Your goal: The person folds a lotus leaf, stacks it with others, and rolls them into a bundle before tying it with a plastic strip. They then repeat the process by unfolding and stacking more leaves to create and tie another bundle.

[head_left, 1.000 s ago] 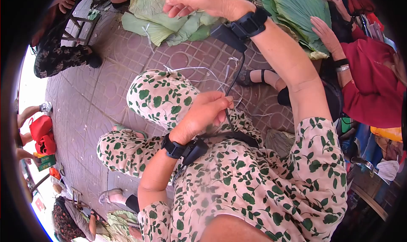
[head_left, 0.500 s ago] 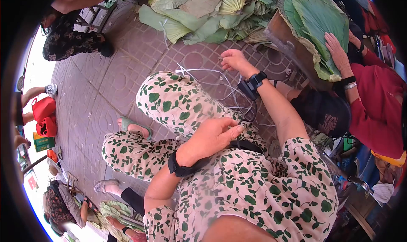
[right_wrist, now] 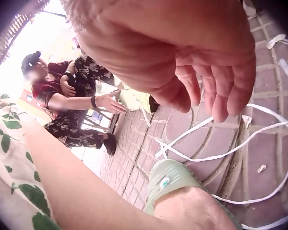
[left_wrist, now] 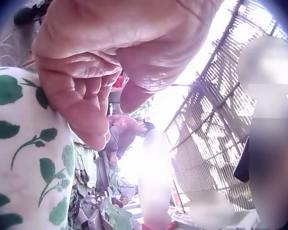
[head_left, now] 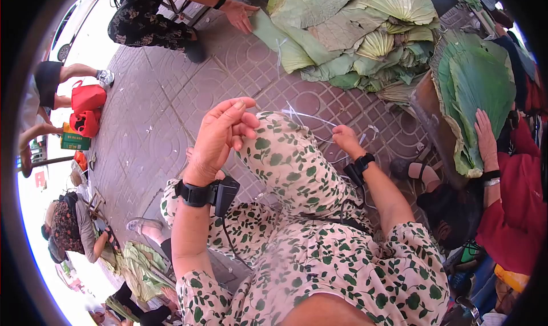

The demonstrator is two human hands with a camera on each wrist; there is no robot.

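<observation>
My left hand [head_left: 221,133] is raised in front of my left knee, with bent fingers and the thumb apart from them; nothing shows in its grasp. In the left wrist view the same loosely bent fingers [left_wrist: 89,115] are beside the patterned trouser leg [left_wrist: 36,153]. My right hand [head_left: 347,141] hangs low beyond my other knee, its fingers relaxed. The white strips [head_left: 311,117] lie looped on the paving close to it. From the right wrist, the fingertips overlap one white strip [right_wrist: 201,158], above a foot in a green slipper [right_wrist: 173,179].
A heap of large green leaves [head_left: 342,52] lies ahead, where another person's hand [head_left: 237,15] reaches its edge. To the right, a person in red rests a hand [head_left: 485,135] on a stack of leaves [head_left: 474,86]. Red bags [head_left: 88,97] stand at far left.
My right hand has come down from above the leaf heap toward the white strips. My left hand has risen from my lap and moved left. The head view has turned left.
</observation>
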